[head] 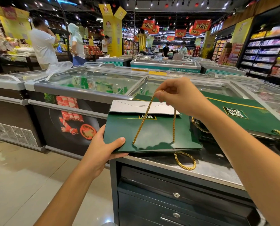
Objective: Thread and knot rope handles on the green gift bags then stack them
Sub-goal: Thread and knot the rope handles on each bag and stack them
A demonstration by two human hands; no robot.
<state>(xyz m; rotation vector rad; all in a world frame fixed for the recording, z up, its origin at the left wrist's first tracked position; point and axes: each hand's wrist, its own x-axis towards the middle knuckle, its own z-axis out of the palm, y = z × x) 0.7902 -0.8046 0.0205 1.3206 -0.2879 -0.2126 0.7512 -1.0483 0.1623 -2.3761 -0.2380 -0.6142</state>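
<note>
A flat, folded green gift bag (155,132) lies at the near left corner of a steel-topped counter (214,168), its white bottom flap facing away from me. My left hand (101,149) grips the bag's near left corner. My right hand (180,97) pinches the top of a gold rope handle (144,118) and holds it up in a loop, both ends running into the bag's near edge. A second gold rope loop (185,162) hangs out from under the bag. To the right lies a stack of green bags (243,111) with gold handles showing.
Glass-lidded chest freezers (90,82) stand beyond and left of the counter. The counter has dark drawers (176,194) below. Several shoppers stand in the far aisles, one in a white shirt (43,44). Stocked shelves (266,51) line the right side. Beige floor lies to my left.
</note>
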